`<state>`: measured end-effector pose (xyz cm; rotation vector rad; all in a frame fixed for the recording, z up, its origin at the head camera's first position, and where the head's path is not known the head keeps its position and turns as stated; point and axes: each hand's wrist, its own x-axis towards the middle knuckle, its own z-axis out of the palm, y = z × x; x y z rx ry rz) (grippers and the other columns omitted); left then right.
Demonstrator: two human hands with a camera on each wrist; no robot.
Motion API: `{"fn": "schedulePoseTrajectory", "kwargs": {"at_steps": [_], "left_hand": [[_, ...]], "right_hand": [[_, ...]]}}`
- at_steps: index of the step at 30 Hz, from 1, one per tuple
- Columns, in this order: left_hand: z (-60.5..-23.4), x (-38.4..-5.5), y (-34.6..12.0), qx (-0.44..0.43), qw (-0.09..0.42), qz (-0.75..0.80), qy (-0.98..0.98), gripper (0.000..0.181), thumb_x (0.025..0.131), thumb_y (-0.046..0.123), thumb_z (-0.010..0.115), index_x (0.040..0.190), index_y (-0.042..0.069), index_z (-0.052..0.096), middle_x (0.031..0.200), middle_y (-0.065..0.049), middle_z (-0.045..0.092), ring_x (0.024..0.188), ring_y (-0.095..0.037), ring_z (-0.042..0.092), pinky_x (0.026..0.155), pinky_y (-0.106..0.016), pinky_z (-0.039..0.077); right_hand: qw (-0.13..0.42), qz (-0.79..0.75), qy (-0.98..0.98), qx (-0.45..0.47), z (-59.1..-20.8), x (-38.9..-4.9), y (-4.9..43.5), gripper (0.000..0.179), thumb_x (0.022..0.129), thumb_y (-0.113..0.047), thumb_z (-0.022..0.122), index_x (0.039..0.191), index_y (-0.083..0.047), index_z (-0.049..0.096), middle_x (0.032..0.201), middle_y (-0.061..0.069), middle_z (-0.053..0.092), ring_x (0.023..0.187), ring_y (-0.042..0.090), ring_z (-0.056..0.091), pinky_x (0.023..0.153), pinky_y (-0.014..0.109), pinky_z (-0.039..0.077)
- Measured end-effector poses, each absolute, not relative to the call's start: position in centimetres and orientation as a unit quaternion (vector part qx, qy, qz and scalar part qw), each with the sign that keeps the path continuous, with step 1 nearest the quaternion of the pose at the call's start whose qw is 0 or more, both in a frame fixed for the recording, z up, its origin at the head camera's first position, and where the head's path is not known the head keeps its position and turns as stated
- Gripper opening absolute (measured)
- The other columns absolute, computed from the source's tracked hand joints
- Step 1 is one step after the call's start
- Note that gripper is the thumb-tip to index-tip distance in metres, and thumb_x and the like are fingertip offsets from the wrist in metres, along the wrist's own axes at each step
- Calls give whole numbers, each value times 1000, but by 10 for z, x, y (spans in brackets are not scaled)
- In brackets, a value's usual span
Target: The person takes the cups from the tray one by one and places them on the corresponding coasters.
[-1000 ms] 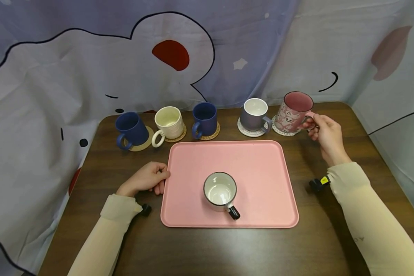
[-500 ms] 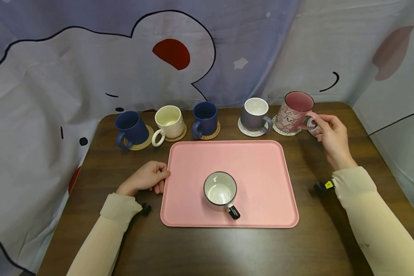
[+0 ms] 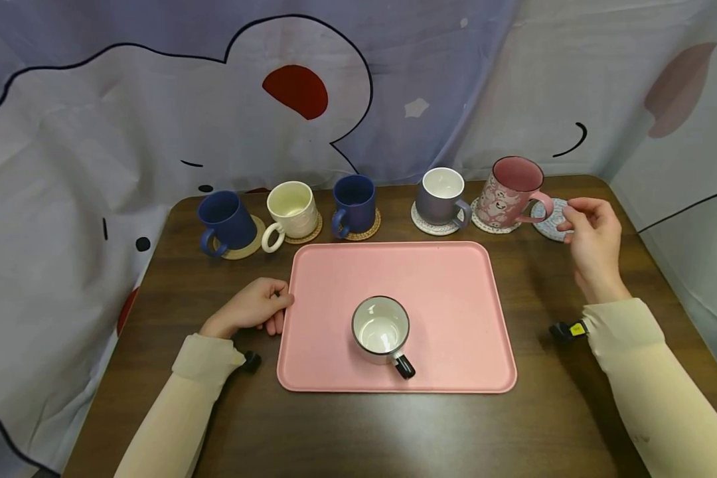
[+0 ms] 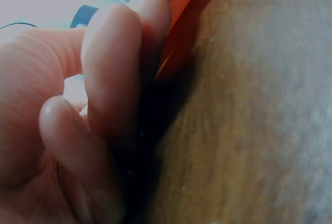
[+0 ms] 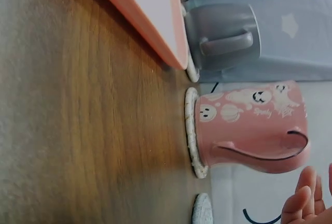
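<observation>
At the tray's left edge my left hand (image 3: 252, 308) pinches the rim of the pink tray (image 3: 448, 318). In the left wrist view the fingers (image 4: 111, 73) are curled at that edge. A white mug (image 3: 381, 328) with a dark rim and black handle stands on the tray. At the back right, a pink patterned mug (image 3: 504, 196) sits upright on a white coaster (image 3: 494, 227). My right hand (image 3: 597, 245) is just right of its handle, apart from it, holding nothing. The right wrist view shows the fingers (image 5: 306, 198) clear of the pink mug.
A grey mug (image 3: 439, 202), two blue mugs, one at the far left (image 3: 230, 222), and a cream mug (image 3: 294, 212) stand on coasters along the back. A patterned coaster (image 3: 551, 222) lies bare beside my right hand. A curtain (image 3: 155, 133) hangs behind the table.
My right hand has let go of the pink mug's handle and moved right, uncovering the patterned coaster. The left hand and the tray have not moved.
</observation>
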<state>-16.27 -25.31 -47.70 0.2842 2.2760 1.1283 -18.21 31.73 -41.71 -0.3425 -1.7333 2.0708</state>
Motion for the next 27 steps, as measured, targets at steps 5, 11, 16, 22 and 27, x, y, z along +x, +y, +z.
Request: {"fn": "schedulePoseTrajectory", "kwargs": {"at_steps": [5, 11, 16, 22, 27], "left_hand": [[-477, -163, -253, 105, 287, 421, 854, 30, 106, 24, 54, 83, 6, 62, 61, -9, 71, 47, -19, 65, 42, -25, 43], [-477, -163, -253, 107, 285, 419, 855, 30, 106, 24, 54, 84, 6, 62, 61, -9, 71, 47, -19, 65, 42, -24, 42], [-478, -162, -254, 107, 284, 419, 856, 30, 106, 25, 54, 84, 6, 62, 61, -9, 71, 47, -19, 65, 42, -25, 42], [-478, -163, -254, 107, 286, 420, 855, 30, 106, 25, 54, 84, 6, 62, 61, -9, 71, 48, -20, 65, 42, -25, 42], [-478, -163, -254, 105, 287, 423, 853, 30, 106, 25, 54, 84, 6, 62, 61, -10, 71, 48, -20, 65, 42, -25, 42]], "right_hand": [[208, 744, -627, -101, -413, -170, 309, 10, 97, 0, 65, 91, -8, 62, 80, 1, 59, 61, 9, 56, 53, 15, 45], [165, 740, -651, -36, -414, -153, 295, 13, 99, 1, 62, 89, -7, 63, 74, -1, 63, 61, 7, 57, 56, 15, 46], [129, 714, -688, 16, -417, -138, 279, 14, 101, -1, 60, 88, -5, 63, 72, -3, 63, 63, 7, 55, 58, 16, 46], [70, 670, -738, 45, -424, -116, 258, 14, 102, -2, 59, 89, -3, 65, 72, -4, 63, 63, 9, 55, 60, 19, 48], [18, 607, -792, 57, -433, -96, 240, 17, 104, -7, 59, 94, 6, 64, 73, -5, 64, 65, 11, 57, 62, 21, 49]]}}
